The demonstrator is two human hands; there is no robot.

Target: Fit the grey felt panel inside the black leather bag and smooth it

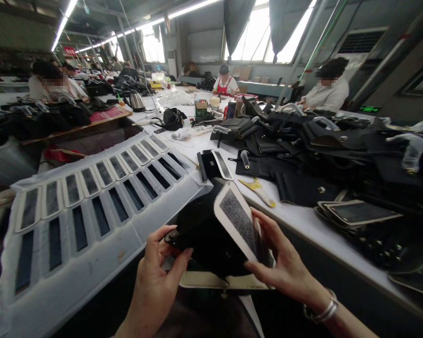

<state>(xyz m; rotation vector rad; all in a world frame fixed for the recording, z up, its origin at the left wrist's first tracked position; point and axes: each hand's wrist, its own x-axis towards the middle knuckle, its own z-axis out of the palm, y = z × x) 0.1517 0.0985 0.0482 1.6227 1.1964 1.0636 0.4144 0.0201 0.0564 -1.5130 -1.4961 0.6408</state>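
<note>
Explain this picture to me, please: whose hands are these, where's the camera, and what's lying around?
No robot here: just a person's two bare hands, seen from a camera worn on the head, looking forward and down. The left hand grips a black piece; the right hand grips a pale-edged panel. On the left, a whitish sheet carries a row of similar panels and another of dark rectangles. On the white table to the right lie a yellow object and a heap of black pieces.
</note>
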